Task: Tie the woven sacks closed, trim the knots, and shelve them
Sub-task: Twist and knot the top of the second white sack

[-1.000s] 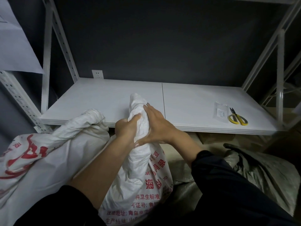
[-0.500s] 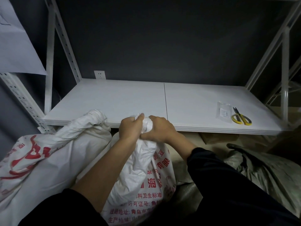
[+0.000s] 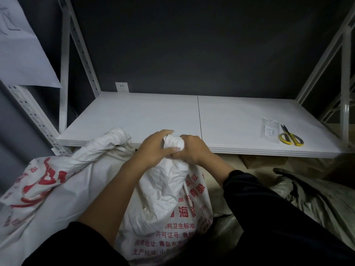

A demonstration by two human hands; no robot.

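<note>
my left hand (image 3: 155, 148) and my right hand (image 3: 193, 150) meet in front of me, backs turned up, touching each other. both curl round the twisted sack neck (image 3: 172, 144), which shows between them. my left thumb (image 3: 170, 150) lies across the front, its tip against my right fingers. my left forearm (image 3: 119, 189) is bare and runs up from the lower left, its dark sleeve (image 3: 67, 246) pushed back near the elbow. my right forearm (image 3: 215, 166) comes in from the lower right, bare only just behind the wrist, then covered by the other dark sleeve (image 3: 269, 208).
</note>
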